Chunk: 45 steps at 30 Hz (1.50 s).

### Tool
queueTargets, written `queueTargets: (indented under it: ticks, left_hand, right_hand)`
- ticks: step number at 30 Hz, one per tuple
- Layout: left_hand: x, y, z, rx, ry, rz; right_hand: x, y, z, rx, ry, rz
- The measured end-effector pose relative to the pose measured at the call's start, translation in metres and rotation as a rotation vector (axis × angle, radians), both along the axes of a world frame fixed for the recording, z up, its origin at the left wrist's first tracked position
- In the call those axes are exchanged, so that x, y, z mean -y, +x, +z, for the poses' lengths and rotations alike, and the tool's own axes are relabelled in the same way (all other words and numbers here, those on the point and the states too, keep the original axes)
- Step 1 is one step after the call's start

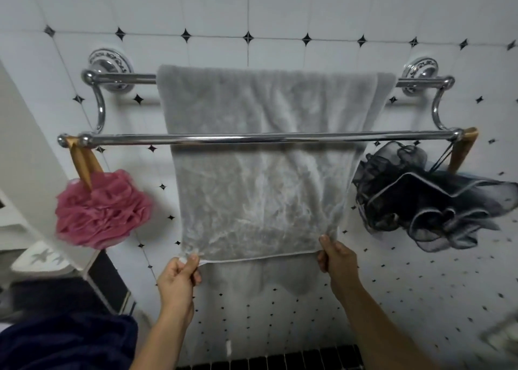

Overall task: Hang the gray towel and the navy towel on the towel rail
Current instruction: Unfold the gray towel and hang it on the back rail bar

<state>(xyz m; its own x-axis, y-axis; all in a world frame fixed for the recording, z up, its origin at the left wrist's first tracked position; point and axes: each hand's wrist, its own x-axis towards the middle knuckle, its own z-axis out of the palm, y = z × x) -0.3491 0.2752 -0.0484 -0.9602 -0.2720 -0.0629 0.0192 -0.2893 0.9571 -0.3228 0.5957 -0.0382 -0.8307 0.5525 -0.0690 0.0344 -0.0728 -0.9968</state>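
A navy towel [64,341] lies bunched at the lower left, closest to the viewer, off the rail and touched by neither hand. Just beyond it, the left hand [179,278] pinches the lower left corner of the gray towel [260,173] between thumb and fingers, and the right hand [337,260] grips the lower right corner the same way, thumb on the front face. Together they hold the front flap's bottom hem pulled out level.

The gray towel is draped over the upper, rear bar of a chrome double towel rail [266,139] fixed to a white tiled wall [280,10]. Its front flap hangs down behind the lower, front bar, which crosses it about midway. The back flap hangs lower against the wall, showing beneath the held hem.

A pink bath pouf [101,209] hangs from the left end of the front bar. A dark gray mesh pouf [426,201] hangs from the right end. The towel sits between them, touching neither.
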Motion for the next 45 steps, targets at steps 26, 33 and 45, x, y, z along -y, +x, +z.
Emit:
queueTargets:
  ticks: [26,33,45]
  left_hand:
    - [-0.016,-0.066,0.199,-0.460,-0.084,-0.097]
    - [0.002,-0.057,0.147,-0.302,-0.093,-0.119]
    - [0.011,-0.028,0.153,-0.091,-0.507,-0.174]
  right_hand:
    - [-0.007,-0.034,0.155,-0.413,0.042,0.046]
    - [-0.013,-0.023,0.119,-0.240,0.006,0.073]
    - [-0.004,0.009,0.140,0.334,0.632,0.215]
